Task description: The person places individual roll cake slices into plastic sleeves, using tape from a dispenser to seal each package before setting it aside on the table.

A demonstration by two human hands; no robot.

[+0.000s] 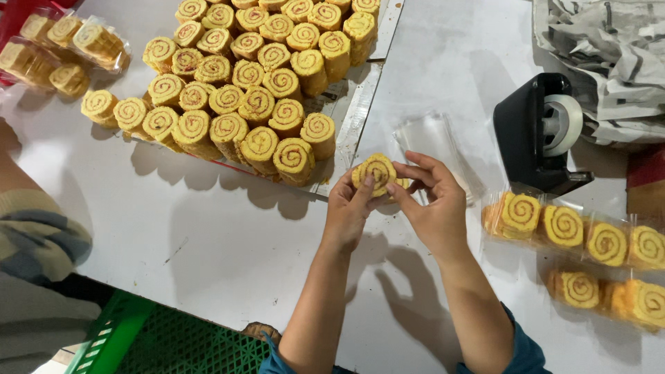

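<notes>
Head view shows left hand point(348, 208) and right hand point(433, 201) pinching one spiral roll slice point(375, 172) between them, clear bag point(436, 149) just beyond the right fingers.

The round sliced swirl roll point(375, 172) between the hands is golden yellow with a reddish-brown spiral. The heap of round swirl-roll slices point(253, 83) shows the same yellow with dark red spirals. The flat painted surface point(208, 228) is white. The plastic tape dispenser point(528, 135) is black, its tape roll point(569, 121) off-white. The latticed plastic crate point(159, 339) is bright green. The clear-wrapped swirl-roll packs point(575, 228) read orange-yellow. The crumpled newspaper point(609, 55) is grey and white.
</notes>
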